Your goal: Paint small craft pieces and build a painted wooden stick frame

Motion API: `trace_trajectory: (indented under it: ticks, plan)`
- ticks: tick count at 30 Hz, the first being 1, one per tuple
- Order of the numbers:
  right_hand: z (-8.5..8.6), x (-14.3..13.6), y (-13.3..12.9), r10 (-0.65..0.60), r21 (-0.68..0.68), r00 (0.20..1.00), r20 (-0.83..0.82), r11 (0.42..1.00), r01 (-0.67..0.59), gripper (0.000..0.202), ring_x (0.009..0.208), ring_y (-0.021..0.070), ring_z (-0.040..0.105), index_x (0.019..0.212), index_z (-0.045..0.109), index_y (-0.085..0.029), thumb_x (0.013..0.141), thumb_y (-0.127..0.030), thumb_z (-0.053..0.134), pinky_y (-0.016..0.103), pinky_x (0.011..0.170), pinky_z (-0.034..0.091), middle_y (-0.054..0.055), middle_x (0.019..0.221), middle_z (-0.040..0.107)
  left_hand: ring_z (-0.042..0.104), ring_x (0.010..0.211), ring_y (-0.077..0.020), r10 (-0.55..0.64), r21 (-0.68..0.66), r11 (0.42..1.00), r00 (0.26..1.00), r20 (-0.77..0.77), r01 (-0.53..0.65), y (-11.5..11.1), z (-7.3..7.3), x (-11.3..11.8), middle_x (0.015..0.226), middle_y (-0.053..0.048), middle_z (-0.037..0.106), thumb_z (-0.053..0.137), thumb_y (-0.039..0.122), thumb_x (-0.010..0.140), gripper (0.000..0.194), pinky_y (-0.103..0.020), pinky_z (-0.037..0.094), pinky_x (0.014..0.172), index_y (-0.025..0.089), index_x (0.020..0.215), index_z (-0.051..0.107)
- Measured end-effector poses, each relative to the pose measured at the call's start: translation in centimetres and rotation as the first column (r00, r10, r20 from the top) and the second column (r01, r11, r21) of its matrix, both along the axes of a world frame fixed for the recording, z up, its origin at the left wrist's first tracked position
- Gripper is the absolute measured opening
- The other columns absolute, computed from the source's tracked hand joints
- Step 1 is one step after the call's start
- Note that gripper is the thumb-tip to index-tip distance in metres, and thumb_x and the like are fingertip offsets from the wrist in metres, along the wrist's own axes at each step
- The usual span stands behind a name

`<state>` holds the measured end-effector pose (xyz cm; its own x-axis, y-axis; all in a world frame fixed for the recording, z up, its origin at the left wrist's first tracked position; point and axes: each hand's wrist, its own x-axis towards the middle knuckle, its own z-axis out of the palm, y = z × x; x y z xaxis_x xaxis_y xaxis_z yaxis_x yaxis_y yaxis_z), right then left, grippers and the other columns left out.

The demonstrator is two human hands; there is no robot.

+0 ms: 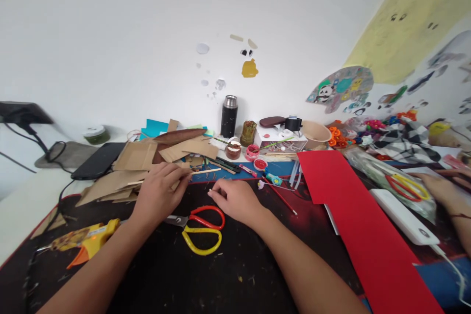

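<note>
Pale wood is shown in the thin stick (208,171) at the fingertips of the left hand (162,191), by whose narrow grip it appears to be pinched, its free end pointed right above the far edge of the black mat (198,284). The right hand (235,201) is held a little nearer, fingers curled inward; a tiny pale tip is seen at its fingertips, but whether anything is held in that grip cannot be told. Scissors (195,229) with one red and one yellow handle are laid on the mat between the forearms, their blades pointed left and partly hidden by the left wrist. A yellow glue gun (99,238) is placed left of the left forearm. Brown cardboard pieces (136,157) are heaped beyond the left hand, with a black phone (98,161) lying to their left. Toward the wall, a black flask (229,122) is stood upright on the worktop (40,194), and two small paint pots (260,164) are set to its right, nearer. The right side is crossed by red card (349,216), beyond which a white power strip (403,216) and another person's hand (437,187) are seen.
</note>
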<state>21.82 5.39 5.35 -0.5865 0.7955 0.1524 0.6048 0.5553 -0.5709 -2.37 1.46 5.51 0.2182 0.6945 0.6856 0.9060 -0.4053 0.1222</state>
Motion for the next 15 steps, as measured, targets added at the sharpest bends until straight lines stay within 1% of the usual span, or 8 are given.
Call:
trace_trajectory:
  ticks: [3, 7, 12, 15]
  plan:
    - [0.22, -0.09, -0.15, 0.017, 0.007, 0.996, 0.085, 1.0, -0.018, 0.014, 0.072, 0.017, 0.067, 0.097, 0.079, -0.021, 0.104, -0.034, 0.077, 0.028, 0.066, 0.035, 0.002, 0.083, 0.079, 0.069, 0.086, -0.0256, -0.015, -0.013, 1.0, 1.0, 0.001, 0.015, -0.03, -0.09, 0.37, 0.091, -0.006, 0.079, 0.058, 0.027, 0.108, 0.02, -0.041, 0.053, 0.082, 0.022, 0.099, 0.076]
    - [0.11, 0.01, 0.07, 0.02, 0.055, 0.988, 0.154, 0.998, -0.028, 0.017, 0.08, 0.02, 0.071, 0.1, 0.079, -0.021, 0.105, -0.037, 0.076, 0.03, 0.069, 0.037, 0.005, 0.089, 0.081, 0.07, 0.086, -0.0263, -0.022, -0.036, 0.999, 1.0, 0.018, 0.022, -0.14, -0.08, 0.81, 0.089, -0.007, 0.078, 0.057, 0.029, 0.109, 0.023, -0.041, 0.054, 0.083, 0.022, 0.098, 0.077]
    - [-0.32, 0.05, 0.32, 0.033, 0.095, 0.981, 0.19, 0.994, -0.052, 0.018, 0.085, 0.0234, 0.075, 0.103, 0.081, -0.021, 0.105, -0.038, 0.075, 0.031, 0.07, 0.04, 0.008, 0.096, 0.084, 0.071, 0.09, -0.0266, -0.029, -0.093, 0.995, 0.999, 0.033, 0.032, -0.19, -0.19, 1.1, 0.095, -0.007, 0.081, 0.057, 0.03, 0.109, 0.024, -0.042, 0.054, 0.084, 0.023, 0.099, 0.077]
    - [-0.3, 0.08, 0.3, 0.042, 0.096, 0.979, 0.2, 0.993, -0.062, 0.018, 0.088, 0.0244, 0.076, 0.104, 0.083, -0.022, 0.107, -0.038, 0.073, 0.031, 0.072, 0.043, 0.009, 0.101, 0.085, 0.072, 0.089, -0.0267, -0.033, -0.096, 0.995, 0.998, 0.052, 0.038, -0.13, -0.4, 1.09, 0.094, -0.007, 0.081, 0.058, 0.03, 0.108, 0.023, -0.042, 0.054, 0.085, 0.024, 0.099, 0.078]
